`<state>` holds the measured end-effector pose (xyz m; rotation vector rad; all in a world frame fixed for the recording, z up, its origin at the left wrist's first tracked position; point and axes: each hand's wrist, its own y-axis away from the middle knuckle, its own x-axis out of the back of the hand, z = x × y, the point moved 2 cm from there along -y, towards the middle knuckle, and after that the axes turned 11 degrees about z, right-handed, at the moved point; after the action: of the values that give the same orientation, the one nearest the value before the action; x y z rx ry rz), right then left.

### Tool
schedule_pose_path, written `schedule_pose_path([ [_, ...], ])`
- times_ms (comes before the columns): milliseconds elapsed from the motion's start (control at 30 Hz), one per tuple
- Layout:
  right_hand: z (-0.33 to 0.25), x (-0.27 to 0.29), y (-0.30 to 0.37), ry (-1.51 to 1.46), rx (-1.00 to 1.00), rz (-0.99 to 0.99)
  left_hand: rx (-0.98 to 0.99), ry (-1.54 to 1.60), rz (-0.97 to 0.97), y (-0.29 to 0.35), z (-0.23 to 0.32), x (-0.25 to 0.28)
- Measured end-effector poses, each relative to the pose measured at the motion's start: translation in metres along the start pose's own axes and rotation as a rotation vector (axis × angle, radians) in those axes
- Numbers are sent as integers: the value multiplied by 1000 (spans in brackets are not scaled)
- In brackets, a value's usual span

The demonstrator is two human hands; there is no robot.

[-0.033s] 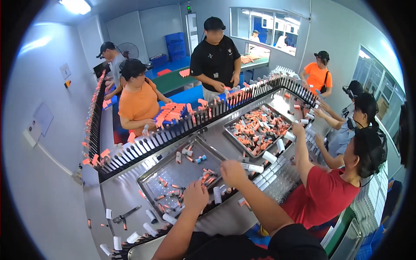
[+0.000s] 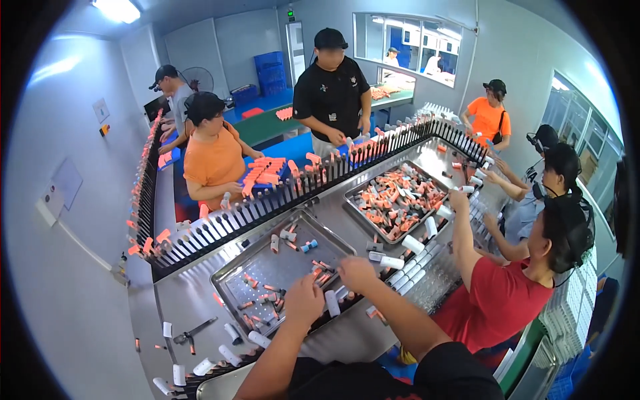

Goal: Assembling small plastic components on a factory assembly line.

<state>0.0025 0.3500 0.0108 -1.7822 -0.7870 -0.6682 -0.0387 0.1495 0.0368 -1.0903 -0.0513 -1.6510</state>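
My left hand (image 2: 305,300) is over the near right edge of a shallow metal tray (image 2: 227,273), its fingers curled down and mostly out of sight. Close beside it, my right hand (image 2: 358,273) is bent into a loose fist at the tray's right corner. Whatever the fingers hold is hidden behind the hands. Between and just below them is a white cylinder (image 2: 332,303). Small orange, grey and black parts (image 2: 270,293) lie scattered in the tray, along with a blue-banded piece (image 2: 309,246).
A second tray (image 2: 347,195) holds a heap of orange and grey parts. Black pegs (image 2: 267,203) carrying orange pieces run behind the trays. White cylinders (image 2: 408,275) lie in rows at right, near a co-worker in red (image 2: 500,300). A clamp-like tool (image 2: 193,330) lies at left.
My right hand has come slightly down and left, nearer my left hand. The left has shifted a little right. The white cylinder beside them has moved slightly.
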Motion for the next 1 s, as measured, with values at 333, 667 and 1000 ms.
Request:
schedule_pose_path([
  [333,6,6,-25,27,-37,-10,-4,-213,-26,2,-16,-9],
  [667,-18,54,-70,-219,-237,69,143,-298,-194,8,-1,-31],
  [1000,-6,72,-86,-214,49,479,120,-279,-333,0,5,-55],
])
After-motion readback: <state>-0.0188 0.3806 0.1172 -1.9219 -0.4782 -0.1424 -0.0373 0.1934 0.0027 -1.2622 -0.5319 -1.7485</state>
